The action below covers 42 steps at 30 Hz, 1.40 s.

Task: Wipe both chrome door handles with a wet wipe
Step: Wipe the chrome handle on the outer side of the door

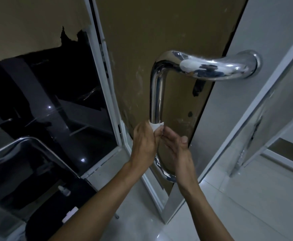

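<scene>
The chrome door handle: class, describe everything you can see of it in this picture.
The chrome door handle is a thick, mirror-bright tube bent into a long pull: a top arm runs right to a round mount on the pale door frame, then a vertical bar drops and curves back at the bottom. A white wet wipe wraps the lower bar, where the left hand grips it and the right hand pinches its edge.

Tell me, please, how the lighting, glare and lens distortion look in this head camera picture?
Head view: dim overall, with the left side nearly black; bright reflections streak the chrome handle; wide-angle bending curves the door frame; the wet wipe, left hand and right hand stay reasonably sharp; small light spots glint on the dark glass.
</scene>
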Each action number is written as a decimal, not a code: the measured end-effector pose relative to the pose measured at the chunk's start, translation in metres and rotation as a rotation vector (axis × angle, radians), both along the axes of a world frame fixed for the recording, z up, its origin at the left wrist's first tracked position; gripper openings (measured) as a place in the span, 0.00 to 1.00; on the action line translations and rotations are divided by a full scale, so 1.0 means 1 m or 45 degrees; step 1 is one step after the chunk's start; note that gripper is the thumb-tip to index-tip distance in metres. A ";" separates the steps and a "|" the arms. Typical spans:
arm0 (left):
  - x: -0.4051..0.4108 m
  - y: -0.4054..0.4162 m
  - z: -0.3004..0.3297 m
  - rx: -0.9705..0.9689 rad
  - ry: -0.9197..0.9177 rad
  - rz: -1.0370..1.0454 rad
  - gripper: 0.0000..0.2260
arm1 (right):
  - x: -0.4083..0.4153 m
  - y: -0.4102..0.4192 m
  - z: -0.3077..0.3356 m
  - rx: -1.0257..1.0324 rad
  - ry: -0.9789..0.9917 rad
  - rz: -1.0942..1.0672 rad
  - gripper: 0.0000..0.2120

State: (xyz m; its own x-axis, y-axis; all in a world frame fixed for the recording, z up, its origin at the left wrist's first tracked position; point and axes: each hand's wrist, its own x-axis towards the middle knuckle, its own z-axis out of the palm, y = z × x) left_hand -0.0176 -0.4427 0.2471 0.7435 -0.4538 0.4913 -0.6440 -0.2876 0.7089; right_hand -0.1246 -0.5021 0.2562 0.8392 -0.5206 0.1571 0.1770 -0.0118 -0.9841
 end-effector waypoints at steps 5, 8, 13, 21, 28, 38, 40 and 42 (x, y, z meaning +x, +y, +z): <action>-0.013 -0.002 -0.025 0.082 0.025 0.142 0.15 | -0.007 -0.001 -0.018 -0.014 0.101 -0.024 0.36; -0.021 -0.001 -0.053 0.042 0.357 0.137 0.10 | -0.015 -0.004 -0.032 -0.034 0.186 -0.028 0.34; -0.033 -0.006 -0.075 -0.295 0.887 0.088 0.12 | -0.028 -0.008 -0.054 -0.013 0.276 -0.043 0.32; -0.048 -0.016 -0.085 -0.335 1.328 0.157 0.10 | -0.045 -0.011 -0.065 -0.126 0.383 0.008 0.31; -0.059 -0.016 -0.080 -0.068 1.502 0.191 0.16 | -0.065 -0.011 -0.082 -0.883 0.598 0.037 0.30; -0.087 -0.019 -0.074 -0.128 1.741 0.227 0.14 | -0.097 -0.019 -0.098 -0.896 0.564 0.061 0.32; -0.096 -0.025 -0.077 -0.160 1.693 0.256 0.16 | -0.099 -0.024 -0.098 -0.833 0.519 0.048 0.34; -0.107 -0.029 -0.079 -0.213 1.715 0.287 0.18 | -0.100 -0.028 -0.098 -0.803 0.495 0.051 0.37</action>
